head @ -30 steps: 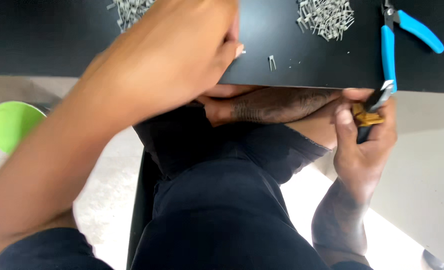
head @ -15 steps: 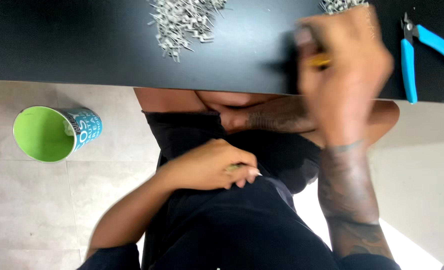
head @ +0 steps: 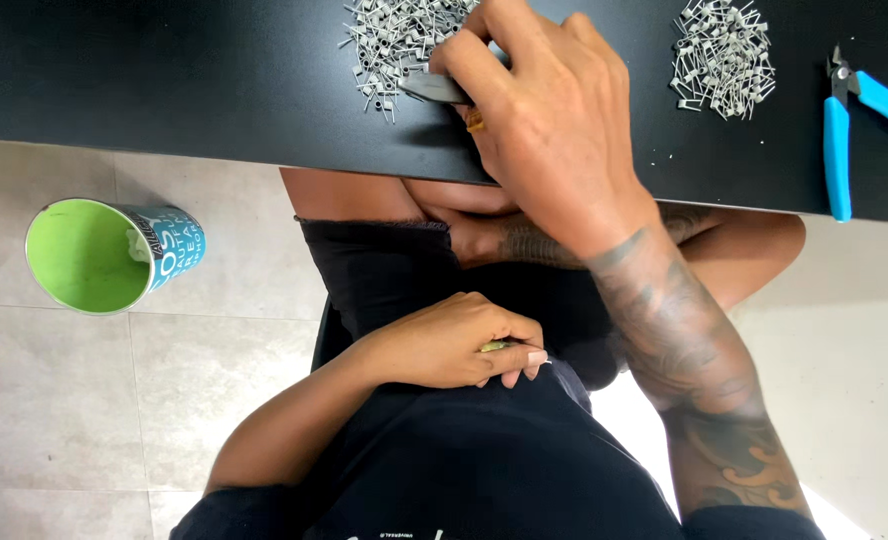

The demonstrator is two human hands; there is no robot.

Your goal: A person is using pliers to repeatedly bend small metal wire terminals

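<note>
Green-lined cup [head: 99, 255] sits on the tiled floor [head: 84, 400] to your left, mouth tipped toward the camera — inside looks bare apart from a pale scrap at the wall.

Your right hand [head: 554, 120] is over the black table [head: 164, 70], fingers pinched on a slim grey tool [head: 432, 88] whose tip touches the near pile of small metal pins [head: 389, 35]. A second pin pile [head: 721, 55] lies well apart to the right, blue-handled cutters [head: 849, 125] just beyond it by the table edge.

Your left hand [head: 449, 345] rests in your lap below the table edge, fingers curled together around a small greenish piece [head: 494, 346] — mostly hidden.
</note>
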